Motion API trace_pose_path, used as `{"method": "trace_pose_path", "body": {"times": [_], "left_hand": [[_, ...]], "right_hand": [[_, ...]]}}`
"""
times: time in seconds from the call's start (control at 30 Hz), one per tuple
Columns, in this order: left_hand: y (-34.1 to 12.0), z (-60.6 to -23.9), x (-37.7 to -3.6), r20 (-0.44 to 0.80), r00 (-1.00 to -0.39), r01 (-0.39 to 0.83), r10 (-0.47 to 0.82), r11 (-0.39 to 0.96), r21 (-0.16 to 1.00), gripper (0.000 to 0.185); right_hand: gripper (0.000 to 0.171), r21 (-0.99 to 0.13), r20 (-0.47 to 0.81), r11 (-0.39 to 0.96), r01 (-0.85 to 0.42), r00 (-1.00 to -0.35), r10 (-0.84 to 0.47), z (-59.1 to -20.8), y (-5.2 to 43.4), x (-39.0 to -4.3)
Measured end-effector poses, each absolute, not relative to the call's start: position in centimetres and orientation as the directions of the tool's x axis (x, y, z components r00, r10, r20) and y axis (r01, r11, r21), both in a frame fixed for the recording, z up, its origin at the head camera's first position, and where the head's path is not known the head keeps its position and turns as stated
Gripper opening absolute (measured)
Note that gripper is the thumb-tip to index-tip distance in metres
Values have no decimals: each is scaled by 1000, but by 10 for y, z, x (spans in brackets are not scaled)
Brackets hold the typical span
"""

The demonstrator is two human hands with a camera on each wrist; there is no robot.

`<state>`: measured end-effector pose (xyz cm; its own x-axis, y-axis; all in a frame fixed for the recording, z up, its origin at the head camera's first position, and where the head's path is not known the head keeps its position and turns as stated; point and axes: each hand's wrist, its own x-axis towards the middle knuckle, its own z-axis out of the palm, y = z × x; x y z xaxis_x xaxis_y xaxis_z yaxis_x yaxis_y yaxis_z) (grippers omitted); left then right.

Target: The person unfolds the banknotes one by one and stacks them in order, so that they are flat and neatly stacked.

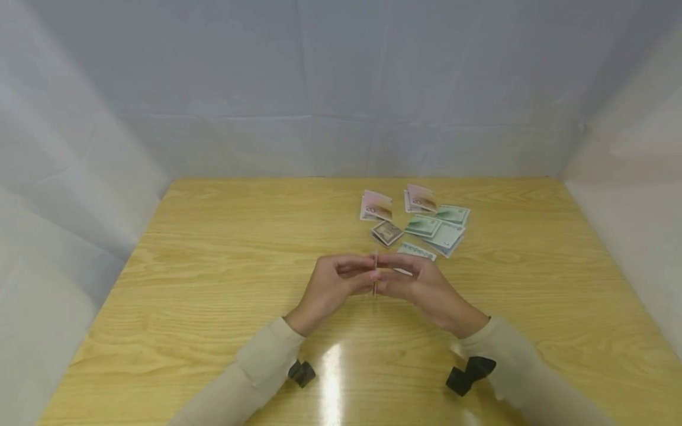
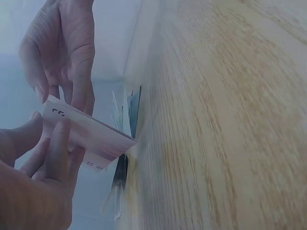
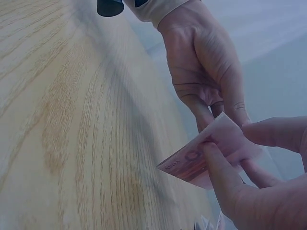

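Note:
A folded pinkish banknote [image 2: 91,136] stands on edge between my two hands, close over the table. My left hand [image 1: 331,287] holds it from the left, with fingers flat on its face and the thumb near its top edge. From the other side my right hand [image 1: 428,290] pinches the same note. Its printed face [image 3: 192,160] shows in the right wrist view, with the fold toward the table. Just beyond the right fingers lies a pale green banknote [image 1: 417,249], partly covered by that hand.
Farther back lie two folded pink banknotes [image 1: 377,206] [image 1: 422,199], a small brown folded note [image 1: 388,233] and several overlapping green notes [image 1: 423,225]. The wooden table [image 1: 224,236] meets pale sheeting [image 1: 341,142] behind and at both sides.

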<state>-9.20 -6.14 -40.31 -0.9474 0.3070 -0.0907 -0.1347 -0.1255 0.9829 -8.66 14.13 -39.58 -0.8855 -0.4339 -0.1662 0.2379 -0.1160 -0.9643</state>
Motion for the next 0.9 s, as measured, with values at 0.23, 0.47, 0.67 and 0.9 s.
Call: {"method": "trace_pose_path", "body": {"times": [0.23,0.47,0.67,0.9], "left_hand": [[-62,-402,-91,-114,-939,-172,324,-157,972,31],[-60,-400,-89,-119,-938,-171,325,-134,976,28],[-60,-399,-88,-134,-938,-175,321,-103,979,27],[-63,-398,-86,-157,-947,-179,282,-56,982,27]], "right_hand": [[55,-967,-162,-117,227,-898,-410,-397,141,-86],[51,-974,-150,-104,201,-918,-368,-398,138,-86],[52,-979,-169,-51,198,-925,-340,-399,141,-86],[48,-982,-180,2,188,-935,-305,-399,146,-85]]}}
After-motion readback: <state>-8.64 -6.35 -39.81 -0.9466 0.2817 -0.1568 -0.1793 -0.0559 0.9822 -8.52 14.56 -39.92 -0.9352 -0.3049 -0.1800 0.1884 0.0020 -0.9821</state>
